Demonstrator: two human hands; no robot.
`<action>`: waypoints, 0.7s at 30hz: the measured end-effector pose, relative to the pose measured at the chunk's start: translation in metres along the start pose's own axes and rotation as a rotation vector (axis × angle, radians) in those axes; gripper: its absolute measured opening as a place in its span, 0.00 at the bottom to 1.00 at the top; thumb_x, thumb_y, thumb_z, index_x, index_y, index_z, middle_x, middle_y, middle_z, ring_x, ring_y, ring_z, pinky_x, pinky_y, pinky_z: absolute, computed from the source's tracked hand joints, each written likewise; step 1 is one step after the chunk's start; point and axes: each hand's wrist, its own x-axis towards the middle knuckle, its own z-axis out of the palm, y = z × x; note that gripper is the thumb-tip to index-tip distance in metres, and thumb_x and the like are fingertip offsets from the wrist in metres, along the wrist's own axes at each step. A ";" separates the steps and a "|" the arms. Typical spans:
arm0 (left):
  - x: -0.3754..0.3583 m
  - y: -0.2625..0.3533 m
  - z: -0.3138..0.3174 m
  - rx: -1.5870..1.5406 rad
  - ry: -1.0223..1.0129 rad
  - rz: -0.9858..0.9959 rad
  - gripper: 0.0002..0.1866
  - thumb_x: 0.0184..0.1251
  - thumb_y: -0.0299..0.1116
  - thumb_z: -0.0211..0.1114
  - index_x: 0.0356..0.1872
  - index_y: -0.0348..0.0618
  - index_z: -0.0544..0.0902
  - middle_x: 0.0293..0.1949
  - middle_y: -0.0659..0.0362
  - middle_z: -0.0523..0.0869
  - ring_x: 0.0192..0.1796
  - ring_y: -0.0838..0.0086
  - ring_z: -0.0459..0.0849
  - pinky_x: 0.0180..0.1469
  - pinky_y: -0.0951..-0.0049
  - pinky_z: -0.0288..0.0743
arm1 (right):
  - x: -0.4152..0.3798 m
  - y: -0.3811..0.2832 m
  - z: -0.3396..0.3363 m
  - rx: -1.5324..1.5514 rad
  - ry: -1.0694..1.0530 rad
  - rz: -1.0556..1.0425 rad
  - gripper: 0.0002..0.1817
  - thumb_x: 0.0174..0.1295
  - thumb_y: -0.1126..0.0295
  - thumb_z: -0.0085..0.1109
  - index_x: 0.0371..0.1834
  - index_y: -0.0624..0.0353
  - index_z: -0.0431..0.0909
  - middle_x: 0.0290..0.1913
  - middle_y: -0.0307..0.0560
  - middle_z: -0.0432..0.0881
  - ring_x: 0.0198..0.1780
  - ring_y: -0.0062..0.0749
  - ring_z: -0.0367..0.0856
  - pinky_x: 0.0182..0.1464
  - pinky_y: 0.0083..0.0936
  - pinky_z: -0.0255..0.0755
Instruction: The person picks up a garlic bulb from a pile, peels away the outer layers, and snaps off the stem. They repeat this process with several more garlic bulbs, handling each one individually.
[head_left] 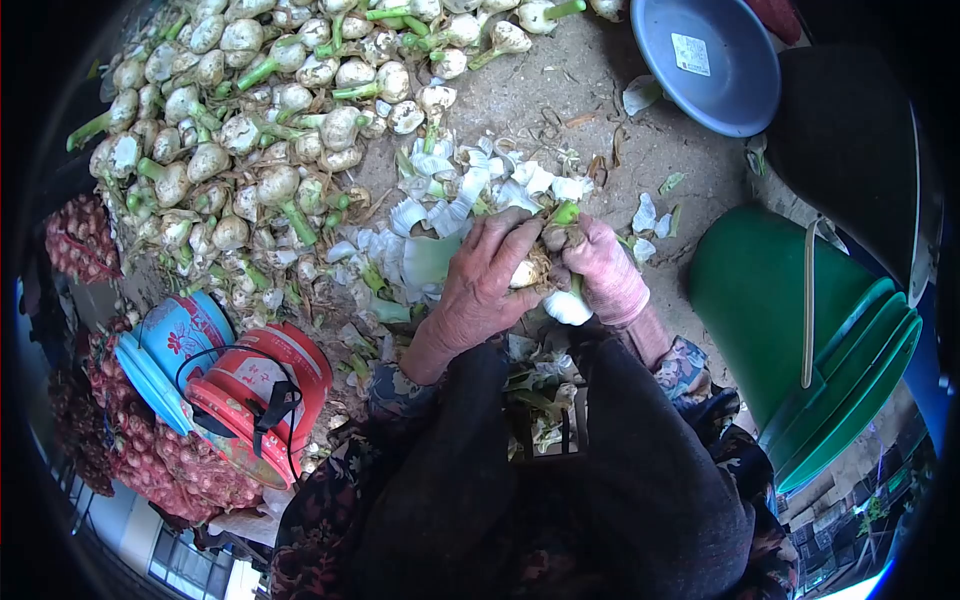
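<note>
My left hand [484, 275] is bare and closed around a garlic bulb [530, 271], held just in front of my knees. My right hand [608, 272], which seems to wear a thin pinkish glove with dirty fingertips, grips the same bulb from the other side. A short green stem [566, 213] sticks up between the two hands. Below my right fingers hangs a white piece of peel [568, 307]. The fingers cover most of the bulb. Loose white garlic skins [440, 215] lie on the ground just beyond my left hand.
A large heap of garlic bulbs [240, 135] with cut green stems spreads at upper left. At left are red and blue buckets [260, 375] and red net sacks [150, 440]. A blue-grey basin [735, 80] lies at upper right; a green bucket [770, 300] lies tipped at right.
</note>
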 end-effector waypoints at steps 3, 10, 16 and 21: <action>-0.001 -0.001 -0.001 -0.171 0.017 -0.076 0.37 0.37 0.32 0.76 0.55 0.38 0.71 0.53 0.49 0.73 0.55 0.58 0.75 0.56 0.66 0.70 | 0.003 0.002 0.002 -0.341 -0.002 -0.074 0.13 0.53 0.69 0.58 0.39 0.66 0.73 0.25 0.35 0.75 0.26 0.12 0.70 0.26 0.15 0.67; 0.000 -0.016 -0.004 -0.544 -0.002 -0.186 0.35 0.41 0.30 0.75 0.54 0.38 0.70 0.51 0.52 0.75 0.52 0.64 0.77 0.53 0.69 0.72 | 0.000 0.001 -0.002 0.109 -0.074 0.094 0.12 0.52 0.71 0.60 0.36 0.65 0.74 0.24 0.36 0.75 0.23 0.13 0.70 0.25 0.15 0.66; -0.001 -0.018 -0.005 -0.974 0.159 -0.379 0.29 0.48 0.30 0.72 0.53 0.37 0.70 0.51 0.56 0.75 0.50 0.72 0.76 0.52 0.72 0.71 | 0.000 0.006 -0.001 0.285 -0.033 0.110 0.09 0.49 0.76 0.59 0.31 0.68 0.71 0.18 0.39 0.71 0.19 0.18 0.69 0.21 0.16 0.62; 0.007 -0.006 -0.001 -0.128 0.297 0.001 0.25 0.54 0.36 0.67 0.51 0.34 0.72 0.51 0.46 0.73 0.50 0.58 0.77 0.52 0.66 0.72 | 0.000 -0.005 0.006 0.559 -0.061 0.050 0.12 0.50 0.75 0.59 0.36 0.69 0.71 0.21 0.39 0.71 0.18 0.19 0.67 0.20 0.16 0.61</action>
